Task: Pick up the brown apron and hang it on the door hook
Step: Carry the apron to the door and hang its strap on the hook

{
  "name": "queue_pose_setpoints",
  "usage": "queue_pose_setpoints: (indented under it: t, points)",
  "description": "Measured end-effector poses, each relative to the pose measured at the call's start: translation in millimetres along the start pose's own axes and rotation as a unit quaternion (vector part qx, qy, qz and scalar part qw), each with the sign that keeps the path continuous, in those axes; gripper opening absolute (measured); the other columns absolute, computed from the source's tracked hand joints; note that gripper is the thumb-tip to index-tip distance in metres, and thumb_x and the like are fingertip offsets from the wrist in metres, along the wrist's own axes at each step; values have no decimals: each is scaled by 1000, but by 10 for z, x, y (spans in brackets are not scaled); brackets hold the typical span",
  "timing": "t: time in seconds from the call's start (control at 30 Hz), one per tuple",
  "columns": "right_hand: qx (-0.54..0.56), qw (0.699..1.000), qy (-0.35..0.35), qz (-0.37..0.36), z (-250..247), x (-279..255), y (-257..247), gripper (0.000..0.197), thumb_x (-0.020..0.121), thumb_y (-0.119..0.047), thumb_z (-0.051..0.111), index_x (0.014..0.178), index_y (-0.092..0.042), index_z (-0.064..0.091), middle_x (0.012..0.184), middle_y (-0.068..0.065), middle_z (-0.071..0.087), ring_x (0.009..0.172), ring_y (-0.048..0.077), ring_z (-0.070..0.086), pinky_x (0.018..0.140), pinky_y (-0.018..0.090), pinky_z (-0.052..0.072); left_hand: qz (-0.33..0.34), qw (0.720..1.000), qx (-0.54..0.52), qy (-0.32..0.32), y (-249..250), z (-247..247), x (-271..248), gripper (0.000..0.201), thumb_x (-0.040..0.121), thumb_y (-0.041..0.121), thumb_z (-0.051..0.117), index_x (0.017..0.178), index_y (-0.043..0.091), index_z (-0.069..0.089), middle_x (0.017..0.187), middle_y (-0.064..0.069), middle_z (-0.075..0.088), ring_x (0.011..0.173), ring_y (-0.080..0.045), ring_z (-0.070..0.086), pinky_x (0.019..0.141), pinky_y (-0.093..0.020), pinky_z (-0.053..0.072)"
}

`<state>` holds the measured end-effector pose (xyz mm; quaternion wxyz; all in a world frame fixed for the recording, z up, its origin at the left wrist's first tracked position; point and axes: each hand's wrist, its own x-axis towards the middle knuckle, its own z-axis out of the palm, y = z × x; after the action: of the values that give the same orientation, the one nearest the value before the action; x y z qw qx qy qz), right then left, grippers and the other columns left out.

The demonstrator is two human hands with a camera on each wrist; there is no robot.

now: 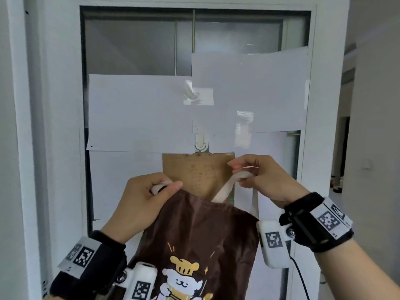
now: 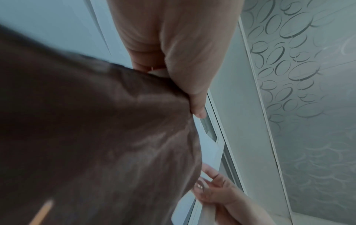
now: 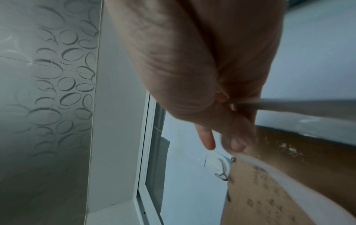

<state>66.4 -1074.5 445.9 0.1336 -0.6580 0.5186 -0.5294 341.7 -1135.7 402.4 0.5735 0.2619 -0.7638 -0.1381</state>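
Already we had the brown apron (image 1: 195, 230) up: left hand (image 1: 140, 200) gripped its corner, right hand (image 1: 259, 176) pinched the cream neck strap (image 1: 225, 187); door hook (image 1: 201, 144) at twelve o'clock awaited.

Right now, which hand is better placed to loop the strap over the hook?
Probably the right hand: it pinches the cream strap just below and beside the hook. The left hand grips the brown apron at its top corner, lower down.
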Motion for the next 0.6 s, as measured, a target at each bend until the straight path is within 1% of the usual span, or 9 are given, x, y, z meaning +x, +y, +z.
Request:
queue_pose_setpoints:
  t: [0.13,0.17,0.23,0.27,0.33,0.37,0.43,0.53,0.6]
  points:
    - [-51,997,45,-35,167,86,-95,33,78,16,65,95,-11,75,92,5,75,88,13,71,78,21,57,11,997,-14,-75,-63,-56,-41,32,84,44,67,62,20,68,65,4,68,64,-10,63,61,-14,43]
    - [-43,997,47,-37,217,100,-120,23,81,11,67,91,-8,75,87,7,75,80,16,72,72,22,58,10,996,-16,-89,-86,-74,-57,34,82,48,65,62,20,68,64,2,67,63,-12,63,61,-14,42]
    - [4,999,23,-22,306,102,-214,7,90,-4,67,86,-3,73,75,11,72,57,19,66,51,22,53,7,993,-17,-118,-151,-87,-93,37,82,49,64,63,17,67,63,-3,64,60,-12,60,59,-14,40]
    - [19,1000,13,-15,342,100,-262,16,94,-12,64,85,-1,71,69,10,69,48,16,58,43,21,45,7,991,-15,-130,-179,-82,-111,37,84,47,65,63,16,66,62,-3,63,57,-10,57,58,-15,39]
    - [30,1000,7,-5,413,111,-345,34,98,-23,58,82,6,67,51,-1,56,38,7,42,40,15,33,7,990,-2,-144,-250,-70,-133,37,89,36,69,62,13,60,58,-3,55,55,-5,49,56,-17,35]
    - [26,1000,7,-8,451,115,-397,40,99,-27,57,79,6,66,44,-8,47,35,2,37,40,10,30,5,988,5,-153,-274,-65,-137,37,89,30,70,60,12,54,55,-2,49,53,-4,44,54,-18,33]
    - [11,1000,-4,-23,547,140,-493,40,99,-30,56,74,-1,68,41,-15,37,33,1,37,41,6,31,4,982,21,-186,-298,-58,-139,35,82,21,68,55,15,45,51,5,40,51,-2,38,53,-20,30]
    - [9,998,-19,-62,668,211,-564,40,99,-31,54,71,-6,67,49,-5,34,37,3,32,43,8,29,18,972,31,-231,-260,-53,-97,28,66,21,60,52,21,36,48,4,38,49,-5,38,52,-19,32]
    - [5,996,-9,-85,731,270,-581,44,101,-29,52,78,6,65,56,2,33,40,4,29,43,10,28,3,966,24,-256,-266,-58,-64,24,66,18,60,56,21,38,48,4,33,49,-11,34,56,-12,33]
